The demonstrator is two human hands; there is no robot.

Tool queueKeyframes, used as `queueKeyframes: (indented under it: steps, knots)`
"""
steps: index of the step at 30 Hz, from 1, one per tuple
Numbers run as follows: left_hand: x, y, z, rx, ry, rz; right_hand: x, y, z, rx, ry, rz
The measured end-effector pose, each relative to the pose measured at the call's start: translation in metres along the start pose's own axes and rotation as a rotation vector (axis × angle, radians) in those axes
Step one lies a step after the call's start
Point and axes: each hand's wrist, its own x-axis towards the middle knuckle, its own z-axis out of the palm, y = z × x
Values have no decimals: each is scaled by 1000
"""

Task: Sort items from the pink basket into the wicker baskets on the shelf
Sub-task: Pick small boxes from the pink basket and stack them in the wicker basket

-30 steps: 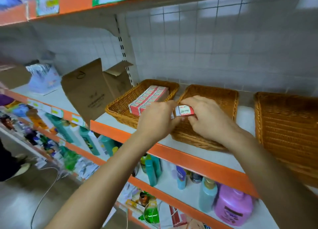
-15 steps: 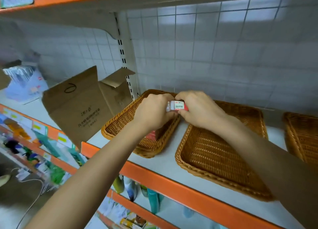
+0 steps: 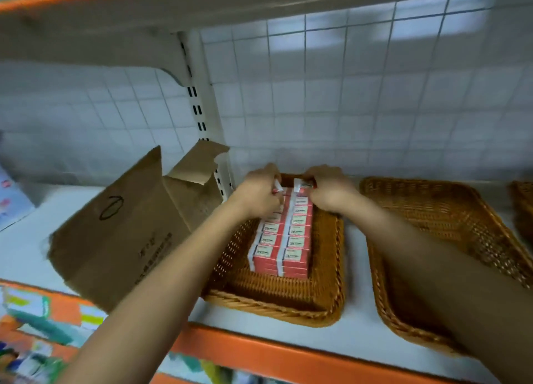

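Observation:
The left wicker basket (image 3: 326,297) on the white shelf holds two rows of small red and white boxes (image 3: 281,239). Over its far end, my left hand (image 3: 259,193) pinches a small red and white box (image 3: 277,188) above the left row. My right hand (image 3: 328,190) grips another such box (image 3: 300,185) at the back of the right row. The two hands are a little apart. The pink basket is out of view.
An empty wicker basket (image 3: 427,210) stands to the right, and the edge of a third wicker basket (image 3: 523,207) shows at the far right. A torn brown cardboard box (image 3: 129,225) leans left of the baskets. The shelf's orange front edge (image 3: 259,354) runs below.
Both hands moved forward from the basket's rim to its far end and separated, each now with its own small box. The view has come closer and looks down into the basket.

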Motion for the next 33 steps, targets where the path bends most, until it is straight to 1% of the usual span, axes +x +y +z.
queueKeyframes:
  steps: [4, 9, 15, 20, 22, 24, 27, 30, 33]
  knots:
    - [18, -11, 2, -27, 13, -2, 13, -2, 19, 5, 5, 95]
    - [34, -22, 15, -115, 81, -8, 20, -4, 35, -6, 45, 178]
    - [41, -30, 28, -249, 165, -4, 18, -6, 35, -44, 35, 149]
    - [38, -37, 30, -384, 258, 118, 17, -5, 36, 42, 74, 119]
    - [37, -38, 28, -496, 286, 136, 16, -4, 35, 88, 119, 123]
    - [37, -38, 29, -618, 262, 116, 15, -2, 36, 164, 172, 130]
    - [38, -39, 33, -690, 195, 97, 14, 0, 37, 281, 228, 88]
    - [39, -40, 34, -734, 164, 93, 13, 1, 36, 251, 241, 68]
    - [39, -42, 35, -727, 154, 100, 13, 2, 36, 164, 255, 49]
